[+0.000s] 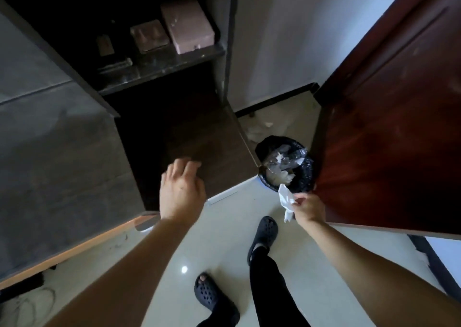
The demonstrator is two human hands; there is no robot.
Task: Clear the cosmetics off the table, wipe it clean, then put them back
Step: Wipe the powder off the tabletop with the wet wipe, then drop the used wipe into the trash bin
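Cosmetics (187, 25) stand on the shelf (174, 62), off the tabletop (204, 137). Left hand (182, 194) hovers over it, fingers loosely curled, empty. Right hand (309, 208) pinches a crumpled tissue (285, 198) at the bin (306, 177), evidently for disposal.

Pretty dim in here. Glossy pale tile floor (224, 239) with one small glint of light on it, white wall (274, 40) with dark skirting (274, 100) along the bottom. Reddish-brown wooden door (386, 139) on the right, dark wood worktop (199, 147) under a dark shelf (162, 65), grey panel (50, 152) on the left.
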